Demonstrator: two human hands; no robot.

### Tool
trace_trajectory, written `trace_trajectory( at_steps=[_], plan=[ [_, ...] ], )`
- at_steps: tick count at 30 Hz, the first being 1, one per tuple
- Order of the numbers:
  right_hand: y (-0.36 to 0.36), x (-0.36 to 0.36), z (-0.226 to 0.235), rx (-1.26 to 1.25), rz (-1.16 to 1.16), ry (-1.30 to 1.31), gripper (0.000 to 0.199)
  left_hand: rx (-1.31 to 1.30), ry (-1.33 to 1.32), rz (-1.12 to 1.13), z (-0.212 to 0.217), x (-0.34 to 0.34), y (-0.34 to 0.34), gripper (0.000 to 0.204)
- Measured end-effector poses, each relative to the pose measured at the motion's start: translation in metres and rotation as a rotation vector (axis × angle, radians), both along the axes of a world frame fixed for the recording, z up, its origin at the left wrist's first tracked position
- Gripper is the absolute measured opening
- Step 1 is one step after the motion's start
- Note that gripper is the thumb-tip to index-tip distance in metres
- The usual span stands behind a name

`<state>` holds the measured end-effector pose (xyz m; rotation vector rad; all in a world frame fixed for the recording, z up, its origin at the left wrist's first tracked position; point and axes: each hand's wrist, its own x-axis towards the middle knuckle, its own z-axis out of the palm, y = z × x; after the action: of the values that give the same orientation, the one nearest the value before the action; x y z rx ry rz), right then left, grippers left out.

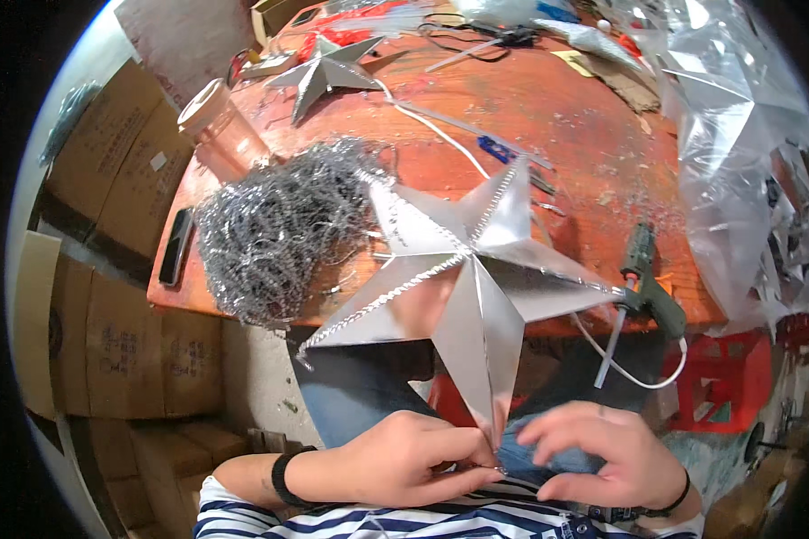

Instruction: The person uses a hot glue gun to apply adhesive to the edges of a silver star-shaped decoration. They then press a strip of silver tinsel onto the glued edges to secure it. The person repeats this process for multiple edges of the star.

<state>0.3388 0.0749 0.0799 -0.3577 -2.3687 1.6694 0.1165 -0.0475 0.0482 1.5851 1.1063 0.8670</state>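
Note:
A large silver five-pointed star (pixel 478 332) leans over the table's front edge, its lowest point toward me. At that lowest tip, the fingers of my left hand (pixel 422 458) are pinched together on the star. My right hand (pixel 606 454) is just right of the tip, fingers curved and apart, with nothing in it. Silver beaded trim (pixel 395 292) runs along several of the star's ridges, and a loose end hangs off the left tip. A tangled heap of silver trim (pixel 279 229) lies left of the star. Beside its right tip is a dark green glue gun (pixel 656 301) with a translucent glue stick.
On the orange-red table (pixel 602 162) are a phone (pixel 176 247), a pinkish lidded cup (pixel 229 135), a smaller silver star (pixel 325 74) and a blue-handled cutter (pixel 496 149). Clear plastic bags (pixel 728 171) cover the right side. Cardboard boxes (pixel 126 346) stand left; a red stool (pixel 723 382) right.

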Motion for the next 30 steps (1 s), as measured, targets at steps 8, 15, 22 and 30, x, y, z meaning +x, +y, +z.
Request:
trace_trajectory(
  at_steps=[8,15,22,30],
  plan=[
    [-0.005,0.005,0.005,-0.553,0.121,-0.084,0.045,-0.272,-0.010,-0.115,0.068,0.007,0.022,0.012],
    [-0.005,0.004,0.006,-0.373,0.035,0.103,0.030,-0.298,-0.032,-0.096,0.073,0.015,0.031,0.010],
    [0.011,0.017,0.011,-0.269,-0.076,0.200,0.009,-0.307,0.043,-0.076,0.088,0.010,0.044,0.012],
    [0.027,0.041,0.028,-0.791,-0.401,0.139,0.008,0.076,0.363,0.069,0.090,-0.015,0.049,0.016]
  ],
)
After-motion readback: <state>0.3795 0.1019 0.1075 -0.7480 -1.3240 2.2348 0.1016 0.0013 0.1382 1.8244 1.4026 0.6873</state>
